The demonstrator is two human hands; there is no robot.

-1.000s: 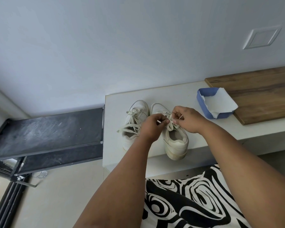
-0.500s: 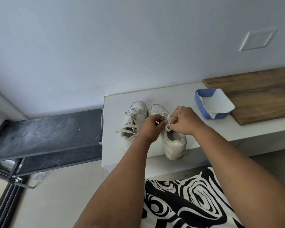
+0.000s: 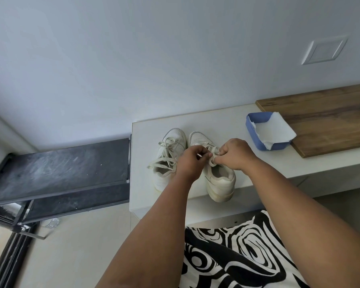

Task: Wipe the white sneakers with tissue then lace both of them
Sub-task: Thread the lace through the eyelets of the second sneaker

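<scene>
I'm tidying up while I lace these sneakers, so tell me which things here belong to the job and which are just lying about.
Part of the job:
right sneaker, its lace pinched by left hand and right hand
left sneaker
tissue in blue tray

Just lying about:
wooden board
black rack
wall plate

Pale wall (image 3: 133,59), white ledge (image 3: 227,123), beige floor (image 3: 75,246)
</scene>
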